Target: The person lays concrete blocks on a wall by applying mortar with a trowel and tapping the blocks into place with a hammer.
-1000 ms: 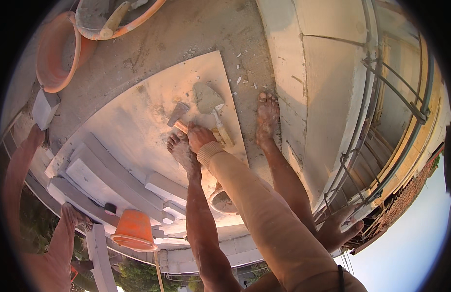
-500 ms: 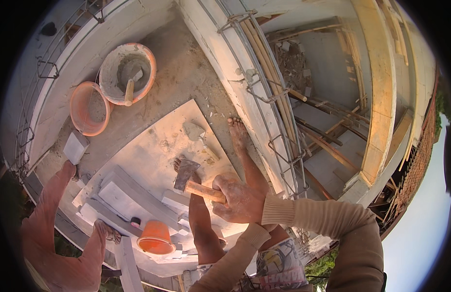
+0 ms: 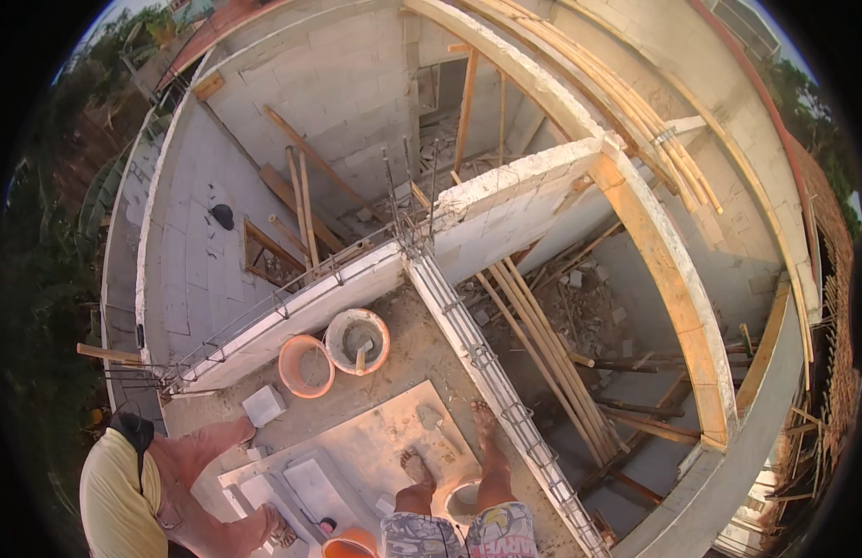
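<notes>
**Standing on the slab, both hands out of frame**

Neither the left hand nor the right hand appears in the head view, so whether either is spread, closed or holding anything cannot be told. Only the person's legs show: patterned shorts (image 3: 459, 537) at the lower edge and two bare feet, the left foot (image 3: 418, 467) on the mortar board (image 3: 356, 448), the right foot (image 3: 487, 420) at its right edge, just beside the rebar cage (image 3: 505, 395) that runs along the block wall top.

Nearest the feet: a trowel (image 3: 436, 423) lies flat on the mortar board between them, blade grey with mortar. A grey bucket (image 3: 461, 500) stands by the right leg, partly hidden behind it.

Farther up the slab, an orange tub (image 3: 306, 366) and an orange-rimmed mortar tub (image 3: 357, 341) stand touching, side by side; a handle sticks out of the latter's grey mix. A loose white block (image 3: 263, 405) lies left of the board. White blocks (image 3: 300, 488) lie stacked at lower left, an orange bucket (image 3: 349, 545) beside them.

A co-worker (image 3: 147, 488) in a yellow shirt crouches at lower left, well apart from the trowel.
</notes>
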Demonstrator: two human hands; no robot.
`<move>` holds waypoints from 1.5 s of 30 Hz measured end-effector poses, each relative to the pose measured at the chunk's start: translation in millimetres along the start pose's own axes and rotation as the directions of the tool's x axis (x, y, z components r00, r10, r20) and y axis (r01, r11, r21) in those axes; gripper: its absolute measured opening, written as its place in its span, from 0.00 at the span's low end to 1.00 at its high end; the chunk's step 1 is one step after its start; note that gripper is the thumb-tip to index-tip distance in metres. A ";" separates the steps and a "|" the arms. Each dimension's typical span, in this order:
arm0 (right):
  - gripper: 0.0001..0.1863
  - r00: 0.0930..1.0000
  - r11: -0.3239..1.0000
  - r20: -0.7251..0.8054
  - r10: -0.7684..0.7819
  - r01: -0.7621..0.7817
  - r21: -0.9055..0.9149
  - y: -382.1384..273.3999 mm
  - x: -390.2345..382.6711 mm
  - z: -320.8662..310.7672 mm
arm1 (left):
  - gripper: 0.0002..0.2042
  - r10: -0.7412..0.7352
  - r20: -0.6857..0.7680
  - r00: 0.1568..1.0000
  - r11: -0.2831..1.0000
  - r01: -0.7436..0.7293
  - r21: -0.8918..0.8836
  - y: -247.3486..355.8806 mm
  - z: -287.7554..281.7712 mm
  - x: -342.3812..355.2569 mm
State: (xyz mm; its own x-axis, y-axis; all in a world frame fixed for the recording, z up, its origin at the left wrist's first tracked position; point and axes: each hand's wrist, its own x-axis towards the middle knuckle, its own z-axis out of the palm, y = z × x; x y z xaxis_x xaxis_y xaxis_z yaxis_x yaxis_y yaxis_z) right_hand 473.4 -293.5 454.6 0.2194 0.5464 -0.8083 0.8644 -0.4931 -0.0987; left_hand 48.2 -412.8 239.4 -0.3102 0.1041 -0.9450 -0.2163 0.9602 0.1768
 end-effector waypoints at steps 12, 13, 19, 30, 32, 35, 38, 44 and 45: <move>0.36 0.835 0.835 -0.091 -0.542 0.524 -0.169 -183.8 91.4 -16.8 | 0.27 0.309 0.026 0.951 0.929 -0.296 -0.222 93.0 -91.0 -57.7; 0.36 0.823 0.822 -0.092 -0.561 0.540 -0.181 -188.8 89.7 -14.8 | 0.27 0.311 0.031 0.950 0.925 -0.295 -0.239 89.1 -97.3 -61.5; 0.37 0.755 0.743 -0.080 -0.651 0.613 -0.268 -219.1 74.9 -1.2 | 0.28 0.285 0.101 0.953 0.903 -0.232 -0.361 47.1 -135.7 -77.5; 0.40 0.606 0.516 0.061 -0.793 0.721 -0.463 -244.0 59.1 21.6 | 0.29 0.181 0.501 0.846 0.750 0.210 -0.627 -132.9 -131.2 -112.5; 0.40 0.565 0.458 0.075 -0.822 0.733 -0.504 -244.7 58.1 18.2 | 0.29 0.233 0.601 0.764 0.694 0.303 -0.654 -169.9 -102.8 -124.8; 0.41 0.508 0.387 0.064 -0.859 0.726 -0.568 -240.9 57.7 -1.5 | 0.30 0.376 0.697 0.611 0.631 0.382 -0.675 -198.4 -48.0 -138.3; 0.42 0.460 0.311 0.101 -0.882 0.729 -0.609 -242.1 57.7 -13.2 | 0.30 0.504 0.705 0.500 0.526 0.470 -0.709 -227.8 1.8 -166.6; 0.45 0.431 0.241 0.147 -0.890 0.721 -0.650 -231.7 64.0 -26.0 | 0.31 0.685 0.649 0.331 0.343 0.639 -0.688 -273.6 93.9 -200.1; 0.45 0.425 0.237 0.142 -0.894 0.717 -0.655 -228.4 67.6 -34.2 | 0.31 0.705 0.639 0.307 0.331 0.654 -0.680 -273.3 105.5 -202.1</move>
State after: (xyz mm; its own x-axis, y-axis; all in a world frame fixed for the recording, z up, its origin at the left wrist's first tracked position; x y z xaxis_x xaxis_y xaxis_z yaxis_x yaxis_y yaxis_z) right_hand 306.3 -120.8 442.4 -0.7438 0.5768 -0.3379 0.6586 0.7188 -0.2228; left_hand 267.7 -668.9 353.0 0.3439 0.8748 -0.3412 -0.9039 0.2100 -0.3727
